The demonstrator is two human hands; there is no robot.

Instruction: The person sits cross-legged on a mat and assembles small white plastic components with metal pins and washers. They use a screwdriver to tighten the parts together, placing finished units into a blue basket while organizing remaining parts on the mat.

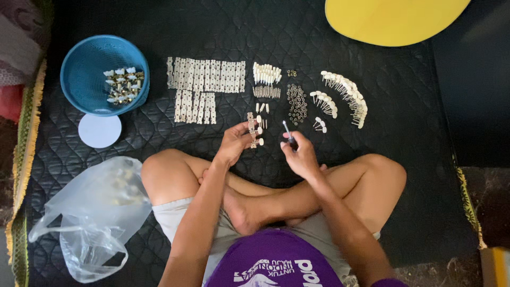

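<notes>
Tuner strip (254,131), a small metal plate with cream knobs, sits pinched in our left hand (234,142), fingers closed around its lower end; we judge it light, stiff and a bit slippery, best held by the plate edges rather than the knobs. Our right hand (300,154) grips a small screwdriver (288,134), tip just beside the strip. Beyond the fingertips lie rows of plates (206,74), pegs (266,73) and washers (296,101). Farther left, the blue basket (85,69) holds parts too small to make out.

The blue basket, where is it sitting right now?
In the head view the blue basket sits at upper left on the black quilted mat, above a white round lid and left of the rows of metal plates.
</notes>
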